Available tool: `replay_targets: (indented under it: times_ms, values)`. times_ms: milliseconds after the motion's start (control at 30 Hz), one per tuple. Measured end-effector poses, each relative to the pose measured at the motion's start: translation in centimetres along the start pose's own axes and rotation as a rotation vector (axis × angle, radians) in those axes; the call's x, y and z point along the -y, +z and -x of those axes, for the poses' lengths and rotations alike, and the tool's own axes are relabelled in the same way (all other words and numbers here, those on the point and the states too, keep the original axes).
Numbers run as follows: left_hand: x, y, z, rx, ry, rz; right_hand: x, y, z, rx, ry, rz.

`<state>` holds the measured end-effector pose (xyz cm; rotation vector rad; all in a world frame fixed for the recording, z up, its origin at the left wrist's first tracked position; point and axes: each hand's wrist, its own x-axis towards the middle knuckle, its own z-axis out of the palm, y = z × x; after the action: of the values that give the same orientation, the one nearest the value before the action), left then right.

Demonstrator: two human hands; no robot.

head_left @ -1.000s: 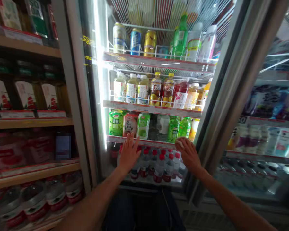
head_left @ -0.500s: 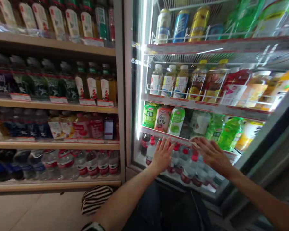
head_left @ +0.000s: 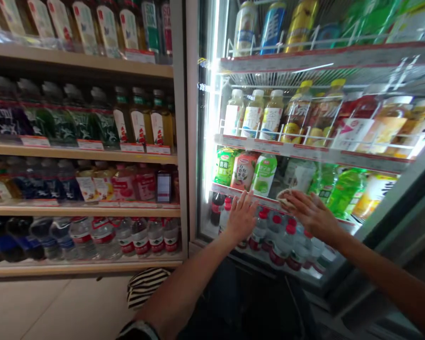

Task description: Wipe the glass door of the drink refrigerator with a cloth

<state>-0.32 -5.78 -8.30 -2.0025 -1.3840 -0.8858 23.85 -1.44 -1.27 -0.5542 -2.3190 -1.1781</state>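
My left hand (head_left: 241,218), fingers spread, is at the front edge of a low fridge shelf (head_left: 222,189), just below a pink-red bottle (head_left: 243,172) and a green-and-white bottle (head_left: 264,174). Whether its fingertips touch the edge I cannot tell. A bunched beige cloth (head_left: 286,198) is under the fingers of my right hand (head_left: 313,215), at the same shelf edge farther right. Part of the cloth is hidden by the fingers. Below both hands stand clear bottles with red caps (head_left: 280,245).
The fridge's glass door (head_left: 375,226) stands open at the right. Upper fridge shelves hold cans (head_left: 272,28) and tea bottles (head_left: 296,113). Left of the fridge, wooden shelves (head_left: 81,152) carry rows of drinks. A black-and-white striped item (head_left: 147,287) is low on the tiled floor (head_left: 46,307).
The view has shifted slightly, so the shelves sit a little farther right. My right hand has the cloth more plainly visible at the shelf edge. My left hand stays near the same edge.
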Motion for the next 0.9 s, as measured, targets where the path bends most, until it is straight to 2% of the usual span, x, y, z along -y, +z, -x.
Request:
replay_targets:
  times_ms: [67, 167, 233, 267, 333, 400, 467, 533, 600, 667, 733, 833, 900]
  values:
    - [0.2, -0.6, -1.6, -0.046, 0.006, 0.007, -2.1, -0.9, -0.7, -0.042, 0.105, 0.043]
    - [-0.2, -1.1, -4.0, -0.09, 0.022, 0.012, -5.9, -2.6, -2.8, -0.23, 0.389, 0.1]
    - [-0.7, -1.1, -5.2, -0.099, 0.038, 0.014, -6.5, -2.9, -2.8, -0.295, 0.476, 0.092]
    - [-0.9, -1.0, -5.6, -0.103, 0.046, 0.013, -5.9, -2.7, -2.1, -0.297, 0.469, 0.083]
    - [-1.2, -0.8, -5.9, -0.107, 0.064, 0.001, -3.6, -1.9, 0.2, -0.243, 0.366, 0.065]
    - [-1.1, -0.6, -5.7, -0.096, 0.08, -0.023, -1.6, -1.1, 2.7, -0.103, 0.202, 0.046]
    - [-1.0, -0.3, -5.5, -0.071, 0.093, -0.047, -1.5, -1.0, 4.2, -0.016, 0.122, 0.074]
    - [-0.9, -0.1, -5.2, -0.049, 0.085, -0.065, -3.6, -1.6, 4.2, -0.083, 0.216, 0.148]
    - [-1.1, 0.0, -5.1, -0.035, 0.06, -0.075, -6.3, -2.5, 3.8, -0.251, 0.395, 0.236]
    - [-1.5, 0.1, -4.8, -0.018, 0.037, -0.079, -7.5, -3.0, 4.4, -0.35, 0.507, 0.277]
    - [-2.0, 0.2, -4.4, 0.002, 0.026, -0.08, -6.0, -2.6, 6.7, -0.301, 0.526, 0.264]
    - [-2.5, 0.4, -3.7, 0.022, 0.021, -0.077, -0.7, -1.0, 11.6, -0.079, 0.458, 0.231]
    - [-2.7, 0.6, -3.3, 0.024, 0.02, -0.073, 1.7, -0.2, 13.7, 0.023, 0.402, 0.222]
